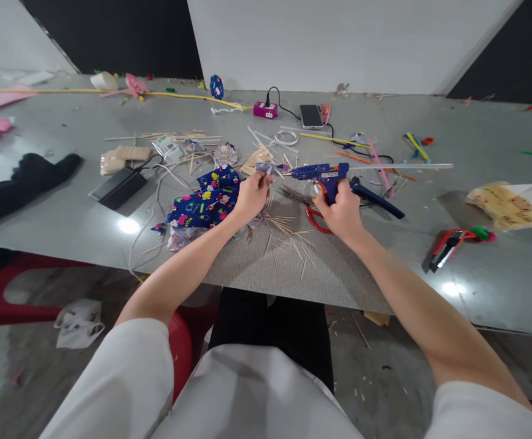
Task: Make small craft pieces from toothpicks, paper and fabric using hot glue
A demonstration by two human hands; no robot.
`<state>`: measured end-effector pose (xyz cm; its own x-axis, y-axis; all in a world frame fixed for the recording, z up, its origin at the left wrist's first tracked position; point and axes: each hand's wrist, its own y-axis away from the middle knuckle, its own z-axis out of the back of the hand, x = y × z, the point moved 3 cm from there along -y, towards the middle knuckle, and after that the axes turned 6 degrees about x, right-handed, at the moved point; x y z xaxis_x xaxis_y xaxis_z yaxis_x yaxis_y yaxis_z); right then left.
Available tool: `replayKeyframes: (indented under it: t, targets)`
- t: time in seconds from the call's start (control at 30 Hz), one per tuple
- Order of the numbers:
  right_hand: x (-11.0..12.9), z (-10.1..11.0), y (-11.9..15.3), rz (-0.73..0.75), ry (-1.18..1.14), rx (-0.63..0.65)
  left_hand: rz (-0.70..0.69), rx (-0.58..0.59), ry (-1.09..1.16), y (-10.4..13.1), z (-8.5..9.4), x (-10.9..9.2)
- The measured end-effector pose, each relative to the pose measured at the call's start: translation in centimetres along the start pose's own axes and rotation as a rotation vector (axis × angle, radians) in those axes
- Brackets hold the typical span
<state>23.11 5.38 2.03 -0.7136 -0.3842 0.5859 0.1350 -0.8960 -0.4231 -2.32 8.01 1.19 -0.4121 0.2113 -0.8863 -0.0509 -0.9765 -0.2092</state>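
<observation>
My right hand is wrapped round the handle of a blue glue gun, whose nozzle points left. A long clear glue stick sticks out of its back. My left hand pinches a small greyish piece close to the nozzle; its details are too small to tell. Blue patterned fabric lies beside my left wrist. Thin wooden sticks are scattered in front of my hands. Red-handled scissors rest below the glue gun.
A black adapter and dark cloth lie at left. Behind are a phone, a purple power block and a white ring. Right: blue-handled pliers, a red-and-black cutter and a paper bag.
</observation>
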Motion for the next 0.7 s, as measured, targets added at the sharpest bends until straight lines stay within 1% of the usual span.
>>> replayKeyframes:
  t: [0.43, 0.57, 0.7]
  targets:
    - [0.3, 0.0, 0.1, -0.010, -0.048, -0.023, -0.011, 0.010, -0.009, -0.1, -0.2, 0.4]
    - [0.7, 0.6, 0.2, -0.050, -0.117, -0.065, -0.025, 0.011, 0.022, -0.2, -0.2, 0.7]
    - [0.8, 1.1, 0.1, -0.062, -0.170, -0.138, -0.011, 0.006, 0.023, -0.2, -0.2, 0.5]
